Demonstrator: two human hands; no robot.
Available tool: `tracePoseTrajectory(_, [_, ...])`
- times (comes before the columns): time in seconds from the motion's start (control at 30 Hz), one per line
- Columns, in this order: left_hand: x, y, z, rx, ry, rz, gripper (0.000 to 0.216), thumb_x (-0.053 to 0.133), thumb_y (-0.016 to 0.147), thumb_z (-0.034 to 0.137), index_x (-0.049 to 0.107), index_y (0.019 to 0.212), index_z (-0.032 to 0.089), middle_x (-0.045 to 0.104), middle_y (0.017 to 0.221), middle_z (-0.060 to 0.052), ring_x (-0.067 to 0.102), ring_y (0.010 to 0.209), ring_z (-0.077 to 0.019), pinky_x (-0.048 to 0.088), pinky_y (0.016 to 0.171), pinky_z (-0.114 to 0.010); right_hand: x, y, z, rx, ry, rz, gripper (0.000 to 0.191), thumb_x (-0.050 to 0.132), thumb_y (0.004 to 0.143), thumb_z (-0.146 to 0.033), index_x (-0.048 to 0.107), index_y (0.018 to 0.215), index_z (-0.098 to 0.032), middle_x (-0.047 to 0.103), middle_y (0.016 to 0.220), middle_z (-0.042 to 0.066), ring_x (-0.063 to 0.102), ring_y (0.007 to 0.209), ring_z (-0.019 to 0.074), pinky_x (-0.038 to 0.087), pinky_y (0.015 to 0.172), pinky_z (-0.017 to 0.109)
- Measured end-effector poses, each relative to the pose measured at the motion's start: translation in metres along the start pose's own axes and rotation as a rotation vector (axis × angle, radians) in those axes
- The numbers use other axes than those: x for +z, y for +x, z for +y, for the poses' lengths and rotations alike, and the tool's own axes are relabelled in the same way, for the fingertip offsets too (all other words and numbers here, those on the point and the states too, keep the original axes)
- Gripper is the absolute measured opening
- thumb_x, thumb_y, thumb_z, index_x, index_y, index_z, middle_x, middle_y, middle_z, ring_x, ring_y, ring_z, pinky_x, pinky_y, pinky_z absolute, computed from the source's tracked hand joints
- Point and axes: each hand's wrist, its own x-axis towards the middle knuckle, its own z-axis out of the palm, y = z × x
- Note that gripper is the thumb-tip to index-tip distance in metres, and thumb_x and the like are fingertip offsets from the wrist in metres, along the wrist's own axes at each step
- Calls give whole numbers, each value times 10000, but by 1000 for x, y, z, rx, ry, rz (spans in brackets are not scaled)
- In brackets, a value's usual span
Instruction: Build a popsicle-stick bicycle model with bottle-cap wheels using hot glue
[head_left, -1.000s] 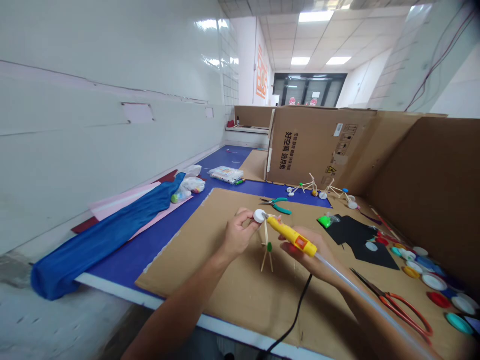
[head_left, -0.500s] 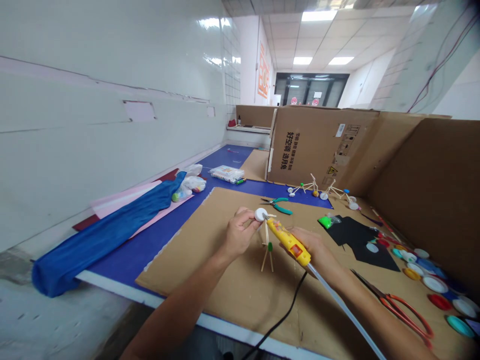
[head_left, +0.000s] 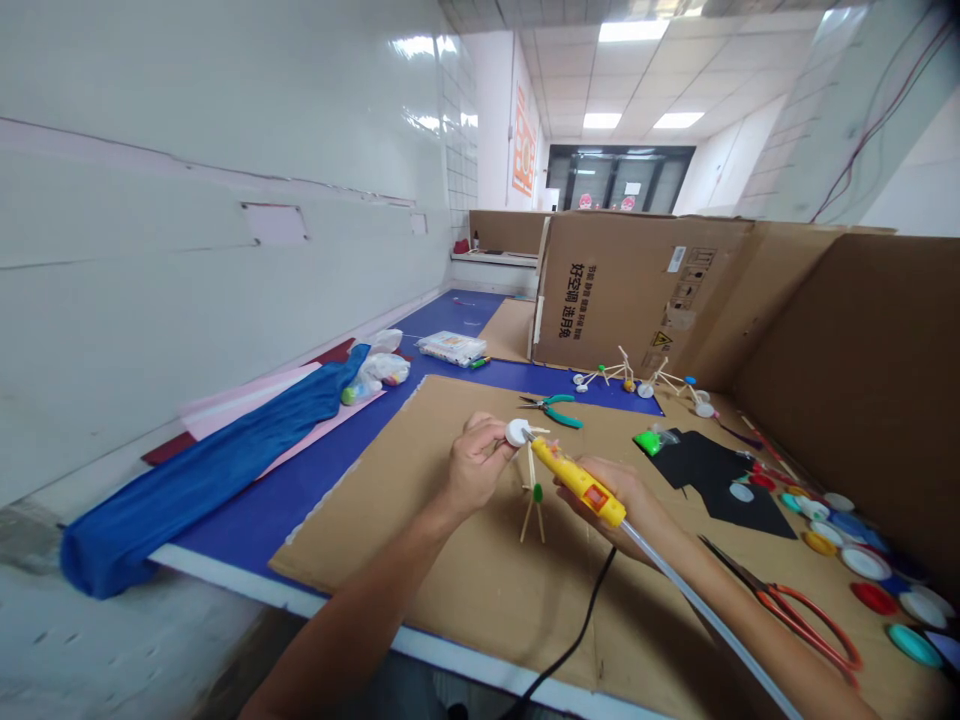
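Between the thumb and fingers of my left hand (head_left: pixel 480 460) is a white bottle cap (head_left: pixel 517 432). My right hand (head_left: pixel 611 490) is closed round a yellow hot glue gun (head_left: pixel 577 480), its metal nozzle at the cap's right side. A long clear glue stick (head_left: pixel 697 600) runs out of the gun's rear over my right forearm. Just below the nozzle, a small frame of wooden sticks (head_left: pixel 533 515) with a green piece (head_left: pixel 538 492) stands on the cardboard sheet (head_left: pixel 390 500). The gun partly hides its top.
Teal-handled pliers (head_left: pixel 561 412) lie beyond my hands. Orange-handled scissors (head_left: pixel 806 620) and many coloured bottle caps (head_left: pixel 862 563) are at the right. Stick-and-cap models (head_left: pixel 622 372) stand before a large cardboard box (head_left: pixel 622 290). A black cord (head_left: pixel 574 640) crosses the front edge; blue cloth (head_left: pixel 225 460) lies left.
The glue gun has tilted slightly, its rear end a little lower and to the right. My left hand still holds the cap near the nozzle. The view has shifted slightly.
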Motion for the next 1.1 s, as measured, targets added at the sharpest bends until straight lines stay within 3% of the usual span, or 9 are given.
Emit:
tracePoseTrajectory(0.2, [-1,0,-2,18,19,11,136,659,870,266,692,754,202,651,700,-33,537,759,-186,439,703,-306,-3,2,-6,-27,-30,-34,95,561,916,-199,607,833,-200,646,798,23,603,717,159,420,655,245])
tracePoseTrajectory(0.4, [-1,0,-2,46,41,29,118,676,852,231,682,738,200,634,689,-22,531,742,-176,432,684,-294,-8,2,-15,-34,-62,-69,167,461,978,-265,577,874,-205,680,893,66,634,790,185,427,677,263])
tracePoseTrajectory(0.63, [0,-1,-2,38,36,55,100,679,824,176,666,729,204,637,704,-12,537,742,-167,427,689,-280,-3,3,-13,-31,-85,-59,166,457,964,-265,555,845,-206,665,847,61,617,748,187,414,653,265])
tracePoseTrajectory(0.9, [3,-3,-6,-126,-64,39,104,680,826,239,671,732,195,603,750,-9,560,747,-154,431,714,-270,-2,1,-9,1,-28,20,79,583,916,-235,604,848,-201,651,820,40,609,733,175,429,666,258])
tracePoseTrajectory(1.1, [6,-5,-8,-200,-178,1,118,708,816,277,687,748,183,593,773,-10,564,766,-146,433,728,-262,-3,2,-12,45,46,100,177,623,911,-338,622,794,-205,624,738,23,585,651,161,458,643,262])
